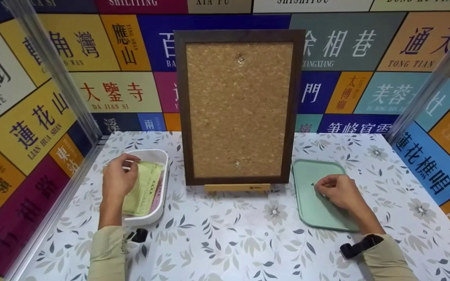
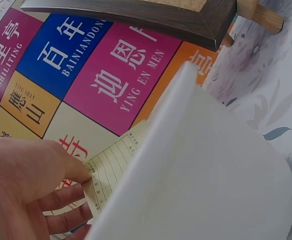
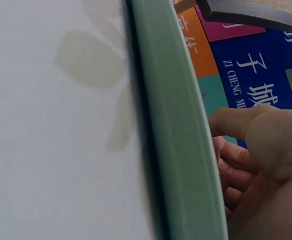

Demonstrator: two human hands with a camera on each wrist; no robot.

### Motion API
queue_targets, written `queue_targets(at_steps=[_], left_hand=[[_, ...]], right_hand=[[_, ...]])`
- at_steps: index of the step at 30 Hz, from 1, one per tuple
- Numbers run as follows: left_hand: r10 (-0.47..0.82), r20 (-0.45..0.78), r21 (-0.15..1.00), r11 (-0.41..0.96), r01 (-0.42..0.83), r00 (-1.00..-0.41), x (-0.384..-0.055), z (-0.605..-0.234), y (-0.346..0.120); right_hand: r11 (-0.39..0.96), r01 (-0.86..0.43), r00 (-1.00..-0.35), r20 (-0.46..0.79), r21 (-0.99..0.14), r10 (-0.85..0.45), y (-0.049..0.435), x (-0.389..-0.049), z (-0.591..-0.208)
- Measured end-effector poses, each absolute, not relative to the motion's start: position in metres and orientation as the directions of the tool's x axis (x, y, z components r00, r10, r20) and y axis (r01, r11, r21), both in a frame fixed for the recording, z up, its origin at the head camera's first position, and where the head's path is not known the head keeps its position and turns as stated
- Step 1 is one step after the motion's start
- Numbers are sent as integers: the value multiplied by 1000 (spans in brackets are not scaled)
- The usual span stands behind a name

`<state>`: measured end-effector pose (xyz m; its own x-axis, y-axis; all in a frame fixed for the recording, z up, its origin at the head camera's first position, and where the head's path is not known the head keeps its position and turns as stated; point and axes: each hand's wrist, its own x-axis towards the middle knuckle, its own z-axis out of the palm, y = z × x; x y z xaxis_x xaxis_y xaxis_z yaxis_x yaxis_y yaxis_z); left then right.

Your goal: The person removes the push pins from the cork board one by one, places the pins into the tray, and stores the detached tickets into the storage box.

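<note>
On the left, a white tray [image 1: 161, 212] holds a yellow printed paper form [image 1: 143, 191] with ruled lines. My left hand [image 1: 119, 175] reaches over its left side. The left wrist view shows thumb and fingers pinching a corner of the form [image 2: 105, 172]; the tray's wall covers the rest. My right hand [image 1: 338, 191] is above a green tray [image 1: 307, 214], fingers curled and thumb against the index finger. A tiny dark thing [image 1: 313, 184] shows at those fingertips, too small to identify. In the right wrist view the green rim hides the fingertips.
A cork board [image 1: 238, 109] in a dark wooden frame stands upright between the trays on a wooden stand [image 1: 237, 188]. Two small shiny pieces sit on it, near top and bottom. A flower-patterned cloth [image 1: 229, 242] covers the table. Coloured sign panels wall in the back and sides.
</note>
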<state>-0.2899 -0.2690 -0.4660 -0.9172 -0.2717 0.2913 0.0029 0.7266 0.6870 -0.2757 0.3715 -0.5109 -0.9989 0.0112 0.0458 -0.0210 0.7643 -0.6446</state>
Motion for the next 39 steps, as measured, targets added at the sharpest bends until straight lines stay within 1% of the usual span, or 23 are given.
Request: queue_targets(at_steps=[10, 19, 28, 39], left_hand=[[-306, 240, 674, 736, -69, -921, -291, -467, -271], [-301, 199, 669, 737, -95, -932, -288, -467, -269], [-307, 158, 694, 711, -116, -938, -290, -466, -269], [-290, 217, 688, 723, -65, -932, -291, -465, -262]], right_hand=[[749, 1, -1000, 14, -662, 14, 372, -276, -511], [744, -11, -1000, 12, -668, -5, 373, -274, -510], [745, -2, -1000, 8, -667, 4, 373, -274, -511], [742, 7, -1000, 0, -670, 10, 373, -274, -509]])
